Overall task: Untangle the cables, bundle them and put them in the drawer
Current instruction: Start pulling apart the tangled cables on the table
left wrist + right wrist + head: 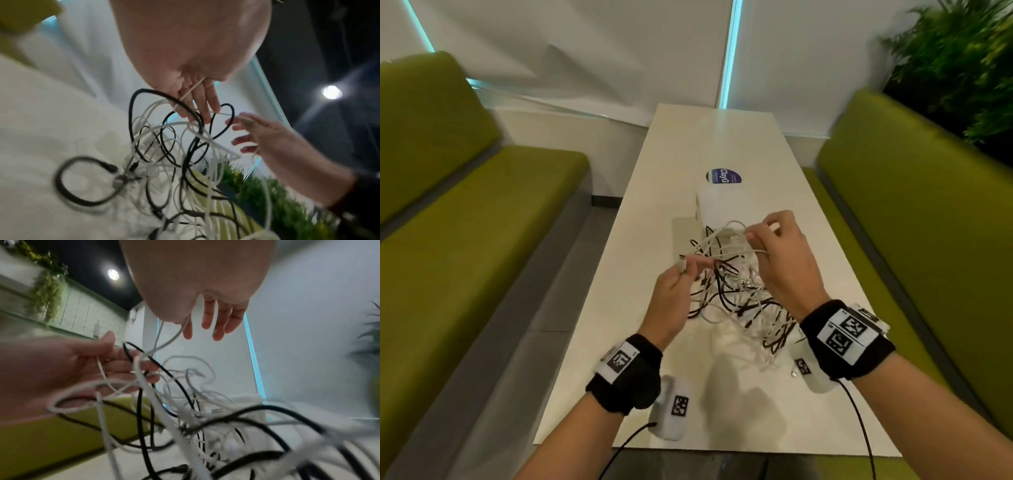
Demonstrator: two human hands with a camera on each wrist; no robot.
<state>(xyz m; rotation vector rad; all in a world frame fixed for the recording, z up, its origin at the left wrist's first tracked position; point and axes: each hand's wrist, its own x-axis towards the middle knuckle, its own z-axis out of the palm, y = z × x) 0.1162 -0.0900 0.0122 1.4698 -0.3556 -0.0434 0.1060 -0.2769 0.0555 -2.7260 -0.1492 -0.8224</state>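
A tangle of white and black cables (739, 298) hangs partly lifted above the white table (654, 370). My left hand (688, 265) pinches one end of a white cable, and its plug (682, 263) sticks out past the fingertips. My right hand (751, 236), higher and to the right, pinches a white strand between thumb and forefinger with the other fingers spread. In the left wrist view the fingers (197, 100) hold a thin white cable above the tangle (174, 154). The right wrist view shows the white strand (176, 335) running down from my right hand towards my left hand (92, 360).
A white box-like drawer unit (722, 205) stands just behind the cables, with a flat pale piece (683, 233) at its left. A round blue sticker (723, 175) lies farther back. Green benches (482, 240) (914, 212) flank the table; a plant (955, 68) stands back right.
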